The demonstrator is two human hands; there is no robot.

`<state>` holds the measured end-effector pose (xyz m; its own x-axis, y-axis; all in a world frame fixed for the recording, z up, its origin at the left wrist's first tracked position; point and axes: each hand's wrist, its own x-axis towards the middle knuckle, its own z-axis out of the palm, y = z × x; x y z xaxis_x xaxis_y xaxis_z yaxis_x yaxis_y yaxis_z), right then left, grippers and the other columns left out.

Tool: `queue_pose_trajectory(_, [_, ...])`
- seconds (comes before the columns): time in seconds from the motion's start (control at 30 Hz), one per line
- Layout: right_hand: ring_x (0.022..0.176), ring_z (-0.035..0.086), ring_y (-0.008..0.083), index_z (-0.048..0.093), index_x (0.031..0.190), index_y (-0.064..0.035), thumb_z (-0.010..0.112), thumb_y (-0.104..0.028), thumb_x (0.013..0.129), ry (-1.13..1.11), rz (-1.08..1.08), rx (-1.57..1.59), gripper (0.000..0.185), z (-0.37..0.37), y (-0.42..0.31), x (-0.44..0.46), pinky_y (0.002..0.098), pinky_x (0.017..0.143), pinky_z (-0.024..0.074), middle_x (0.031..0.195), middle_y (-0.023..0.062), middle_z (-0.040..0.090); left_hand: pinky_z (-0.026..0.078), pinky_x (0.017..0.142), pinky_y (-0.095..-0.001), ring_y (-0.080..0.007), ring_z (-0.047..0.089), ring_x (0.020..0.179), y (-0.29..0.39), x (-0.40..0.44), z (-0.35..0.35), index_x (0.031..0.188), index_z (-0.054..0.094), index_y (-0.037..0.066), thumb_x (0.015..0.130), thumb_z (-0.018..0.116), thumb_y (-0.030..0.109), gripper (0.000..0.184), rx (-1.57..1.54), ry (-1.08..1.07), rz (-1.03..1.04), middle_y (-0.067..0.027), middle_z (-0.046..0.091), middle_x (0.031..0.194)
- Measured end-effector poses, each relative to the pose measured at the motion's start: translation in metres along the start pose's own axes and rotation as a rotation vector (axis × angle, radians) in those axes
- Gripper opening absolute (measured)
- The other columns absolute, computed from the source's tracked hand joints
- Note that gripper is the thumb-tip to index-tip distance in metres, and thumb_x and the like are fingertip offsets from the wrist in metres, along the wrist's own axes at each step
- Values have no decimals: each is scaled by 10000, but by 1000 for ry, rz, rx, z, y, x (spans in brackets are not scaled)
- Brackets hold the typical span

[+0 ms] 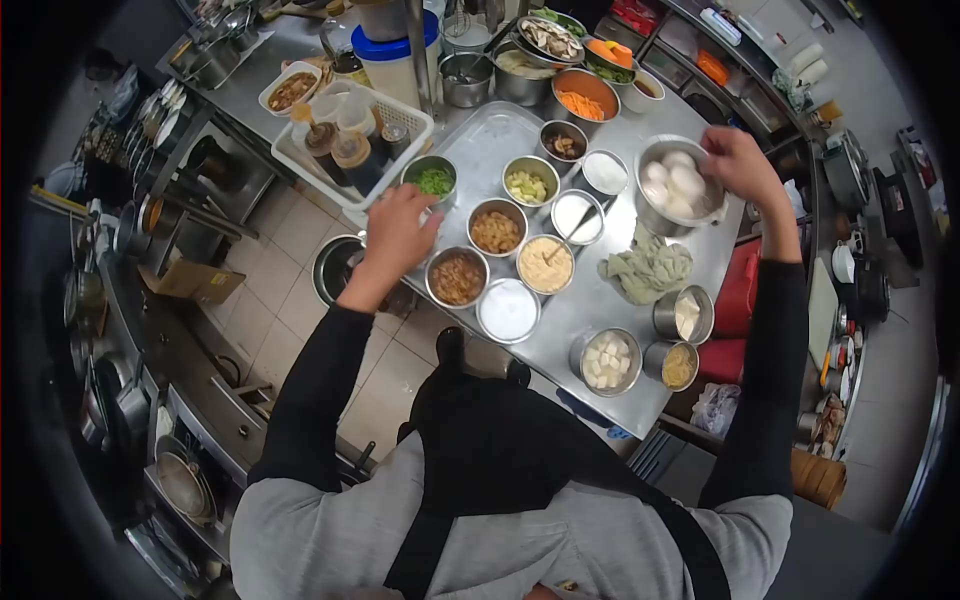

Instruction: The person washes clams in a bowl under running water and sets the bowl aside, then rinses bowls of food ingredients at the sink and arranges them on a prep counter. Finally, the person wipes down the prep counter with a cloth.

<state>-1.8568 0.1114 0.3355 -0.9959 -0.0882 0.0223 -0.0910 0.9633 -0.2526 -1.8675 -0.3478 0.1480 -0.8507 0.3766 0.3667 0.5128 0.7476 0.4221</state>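
My left hand [398, 230] is at the near side of a small metal cup of chopped green onions [434, 181]. Its fingers rest on the rim, with the thumb held apart from them; part of the cup is hidden behind the hand. On the right, my right hand [742, 168] has its fingers curled over the rim of a metal pot [680, 222] holding several whole peeled white eggs [675, 180]. The fingertips are partly hidden there. Between my hands are cups of diced pale green vegetable [528, 186], brown chopped food [497, 228] and white powder [508, 310].
A crumpled green cloth [648, 268] lies below the pot. White cubes [607, 360] fill a bowl near the table's front edge. A white basket of sauce bottles [380, 185] stands at left. Shredded carrot [582, 104] sits at the back. A spoon sticks out of the yellowish paste [545, 265].
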Motion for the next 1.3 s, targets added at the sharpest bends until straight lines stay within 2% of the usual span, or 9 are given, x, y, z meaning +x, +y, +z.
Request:
queue_pose_trajectory(0.2, [520,566,110,614,847,-3,671,-88,733,-124,113,450,153,90,-55,133,275,463,442,643,25,574,427,784,-445,-304,597,895,-29,34,44,827,754,95,770,730,250,167,181,-129,64,-102,634,828])
queue_pose_trajectory(0.43, [668,722,274,733,797,2,635,-143,778,-219,360,193,176,209,-75,244,372,627,587,804,170,726,411,795,-437,-280,604,918,-36,28,38,766,748,107,774,725,242,137,125,-176,62,-83,665,874])
queue_pose_trajectory(0.57, [820,711,331,757,854,-38,655,-220,775,-240,-463,-564,223,251,-34,259,423,741,566,868,183,721,418,806,-437,-281,601,911,-31,29,38,829,759,108,778,720,263,167,76,-167,47,-78,666,879])
queue_pose_trajectory(0.63, [769,684,356,703,765,-72,646,-209,817,-40,-67,-254,158,253,-45,254,444,702,541,797,183,692,431,830,-438,-298,607,945,-30,27,35,956,736,94,797,720,248,222,54,-135,41,-103,667,958])
queue_pose_trajectory(0.77, [682,676,134,664,970,-32,626,-270,909,199,-39,517,249,149,36,131,335,623,533,746,83,700,474,707,-266,-154,607,771,75,8,-25,1116,683,22,866,683,68,254,-605,-184,18,-73,636,952])
queue_pose_trajectory(0.9, [715,633,359,686,953,-24,649,-280,886,386,-331,-515,267,91,147,-48,472,640,467,799,218,658,505,724,-260,-149,645,805,181,-35,12,1200,631,-32,905,656,125,335,-816,-724,42,-124,645,991])
queue_pose_trajectory(0.93, [579,571,363,664,838,3,632,-220,852,269,318,33,226,66,107,-94,465,570,437,687,210,629,517,725,-285,-169,662,812,196,-41,33,1187,623,-45,894,665,139,349,-684,-725,128,-146,646,987])
queue_pose_trajectory(1.07, [611,613,129,665,921,-10,637,-271,919,-12,468,198,263,101,159,-248,287,577,495,704,66,649,515,726,-472,-393,646,757,207,-75,134,1052,580,-71,839,666,180,340,-383,-773,201,-290,642,889])
queue_pose_trajectory(1.3, [534,511,88,608,715,-46,659,-348,910,-106,772,885,363,199,134,-374,258,505,406,605,4,574,498,438,-270,-128,621,549,215,-70,109,917,492,-7,814,593,23,146,-749,-892,-211,-61,575,792])
